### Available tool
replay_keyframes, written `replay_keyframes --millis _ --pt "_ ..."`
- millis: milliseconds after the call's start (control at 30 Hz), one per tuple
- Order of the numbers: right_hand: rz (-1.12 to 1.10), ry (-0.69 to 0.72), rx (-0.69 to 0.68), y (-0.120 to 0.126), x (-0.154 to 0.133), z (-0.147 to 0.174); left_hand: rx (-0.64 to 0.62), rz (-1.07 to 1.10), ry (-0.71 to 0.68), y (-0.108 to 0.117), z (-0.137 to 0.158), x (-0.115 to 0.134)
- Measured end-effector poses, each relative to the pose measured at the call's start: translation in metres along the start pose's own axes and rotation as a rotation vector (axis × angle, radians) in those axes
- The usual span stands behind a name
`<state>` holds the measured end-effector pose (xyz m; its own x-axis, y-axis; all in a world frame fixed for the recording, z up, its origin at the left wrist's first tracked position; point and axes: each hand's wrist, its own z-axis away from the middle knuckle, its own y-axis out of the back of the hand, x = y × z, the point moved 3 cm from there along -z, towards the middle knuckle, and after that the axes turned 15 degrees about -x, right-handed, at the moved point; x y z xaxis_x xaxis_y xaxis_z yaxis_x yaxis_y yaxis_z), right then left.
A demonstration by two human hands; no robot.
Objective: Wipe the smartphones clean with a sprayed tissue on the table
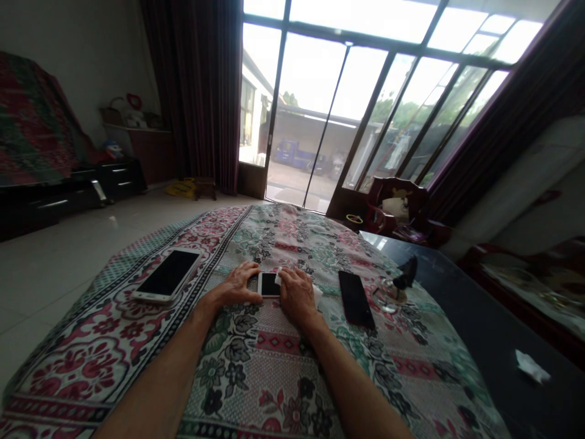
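A small white smartphone [269, 285] with a dark screen lies sideways on the patterned cloth between my hands. My left hand [237, 285] is at its left end, thumb and fingers curved around the corners and gripping it. With bent fingers, my right hand [297, 294] presses a white tissue [278, 277] onto the right part of the screen. Another bit of white shows beyond that hand's right side. My right hand covers the phone's right end. To the left lies a larger white smartphone [169, 275], screen up. On the right is a black smartphone [356, 299].
The floral tablecloth [283, 390] covers the surface under the phones. Right of the black phone stands a clear glass object [387, 296] with a dark top. A dark table [484, 329] bears a crumpled white tissue [532, 367]. Glass doors [320, 122] and chairs are beyond.
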<state>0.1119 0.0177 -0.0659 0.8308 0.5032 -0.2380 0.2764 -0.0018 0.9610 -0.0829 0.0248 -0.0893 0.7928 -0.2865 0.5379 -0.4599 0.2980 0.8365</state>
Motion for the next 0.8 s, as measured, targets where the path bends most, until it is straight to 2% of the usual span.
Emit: replay_keyframes --millis 233,333,467,800 --pt "-0.009 0.211 -0.069 -0.005 -0.024 0.003 -0.015 0.035 0.008 0.007 0.006 0.007" --pt "-0.004 0.242 -0.089 -0.007 -0.030 0.003 -0.010 0.029 0.014 0.004 0.004 0.004" --pt "-0.029 0.147 -0.035 -0.004 -0.020 0.001 0.006 0.033 -0.007 0.003 0.002 0.001" --pt "-0.020 -0.084 0.014 0.004 0.017 0.001 -0.053 0.029 0.029 0.011 0.009 0.010"
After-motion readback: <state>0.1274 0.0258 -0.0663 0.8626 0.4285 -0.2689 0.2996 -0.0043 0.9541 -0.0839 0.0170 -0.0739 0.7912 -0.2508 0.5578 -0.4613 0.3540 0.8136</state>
